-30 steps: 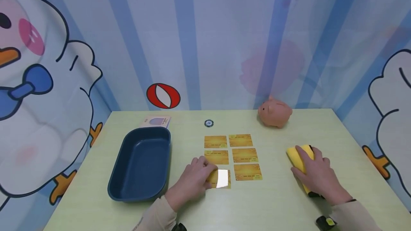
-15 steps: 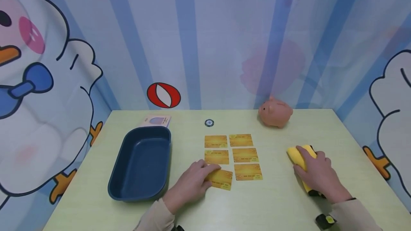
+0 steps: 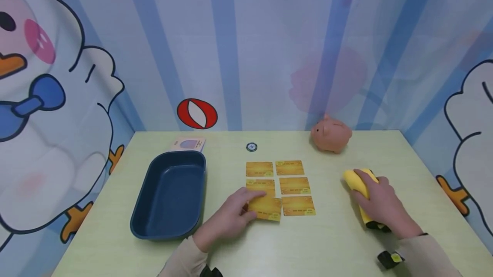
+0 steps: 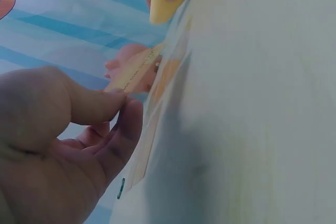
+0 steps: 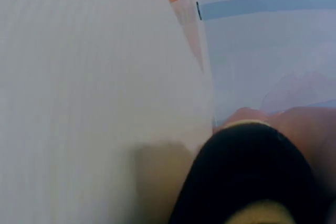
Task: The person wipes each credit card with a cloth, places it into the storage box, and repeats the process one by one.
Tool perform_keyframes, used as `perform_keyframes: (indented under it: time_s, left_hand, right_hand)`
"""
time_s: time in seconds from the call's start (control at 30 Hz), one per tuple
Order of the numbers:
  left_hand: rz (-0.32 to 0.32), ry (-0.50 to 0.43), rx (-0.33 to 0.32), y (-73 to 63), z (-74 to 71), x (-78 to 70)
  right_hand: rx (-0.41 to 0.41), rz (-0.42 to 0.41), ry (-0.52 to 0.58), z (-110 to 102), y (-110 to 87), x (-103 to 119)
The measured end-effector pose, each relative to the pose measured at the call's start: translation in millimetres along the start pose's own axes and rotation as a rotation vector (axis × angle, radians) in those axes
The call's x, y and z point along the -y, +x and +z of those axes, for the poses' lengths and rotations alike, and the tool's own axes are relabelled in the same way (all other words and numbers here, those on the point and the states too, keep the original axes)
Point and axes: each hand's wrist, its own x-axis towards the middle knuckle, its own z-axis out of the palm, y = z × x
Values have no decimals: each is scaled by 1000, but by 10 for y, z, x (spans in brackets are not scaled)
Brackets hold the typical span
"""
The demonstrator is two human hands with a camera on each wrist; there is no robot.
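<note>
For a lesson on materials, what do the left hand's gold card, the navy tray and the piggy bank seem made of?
Gold card: probably plastic or coated paper, smooth; thin, straight-edged, printed.
Navy tray: likely moulded plastic, satin; even colour, rounded corners.
Piggy bank: perhaps vinyl or ceramic, unclear; smooth, low-shine surface.

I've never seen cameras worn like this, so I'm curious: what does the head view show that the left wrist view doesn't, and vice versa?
Only the head view shows the blue tray and the red-and-white ball printed on the striped backdrop.

Only the left wrist view shows, side-on, the fingertips of the left hand pinching the gold card.

Both show that hand and card, the piggy bank, and the right hand holding the yellow-and-black item.
</note>
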Motion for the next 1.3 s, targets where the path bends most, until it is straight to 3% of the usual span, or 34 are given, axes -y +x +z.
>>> perform_keyframes:
  time_s: [0.43, 0.73, 1.13, 1.3]
  left_hand:
    - [-61, -273, -153, 171, -41, -177]
    - [-175, -497, -220, 378, -28, -186]
    - [-143, -497, -281, 569, -150, -308]
    - [-96, -456, -265, 645, -195, -320]
  right_hand:
    - [-146, -215, 167, -78, 156, 331]
    - [-181, -319, 266, -131, 256, 698]
    - [-233, -505, 298, -141, 344, 1215]
    - [-256, -565, 263, -131, 342, 1419]
